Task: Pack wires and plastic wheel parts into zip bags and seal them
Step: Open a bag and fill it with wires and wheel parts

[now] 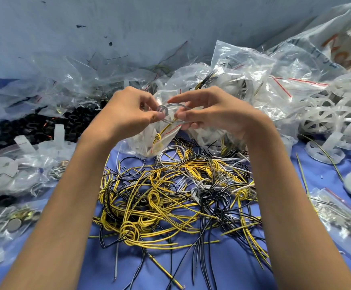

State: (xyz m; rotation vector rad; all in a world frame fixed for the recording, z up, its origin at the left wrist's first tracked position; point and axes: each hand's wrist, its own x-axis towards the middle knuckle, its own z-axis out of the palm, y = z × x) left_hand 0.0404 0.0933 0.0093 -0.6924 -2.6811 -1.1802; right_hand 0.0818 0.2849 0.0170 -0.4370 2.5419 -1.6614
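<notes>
With left hand [128, 109] and right hand [208, 111] raised close together, pinches a small grey wire coil [166, 110] between curled thumbs and forefingers, with the tight knot of loops at the left thumb and a thin arc running toward the right. Holds it just above the mouth of a clear, crinkled zip bag [155, 141] with a red seal stripe, containing a yellow-and-black striped wire and pale plastic pieces; cannot tell which fingers carry the bag. Looks down between the forearms on a tangled heap of wires [181, 195] — yellow, black and white, many tied in small knots — spread on the blue worktop [212, 266]. Takes in, at right, translucent white spoked wheels [325, 118] piled beside glossy filled bags [243, 80], and at left a dark heap of black rings [34, 126].
</notes>
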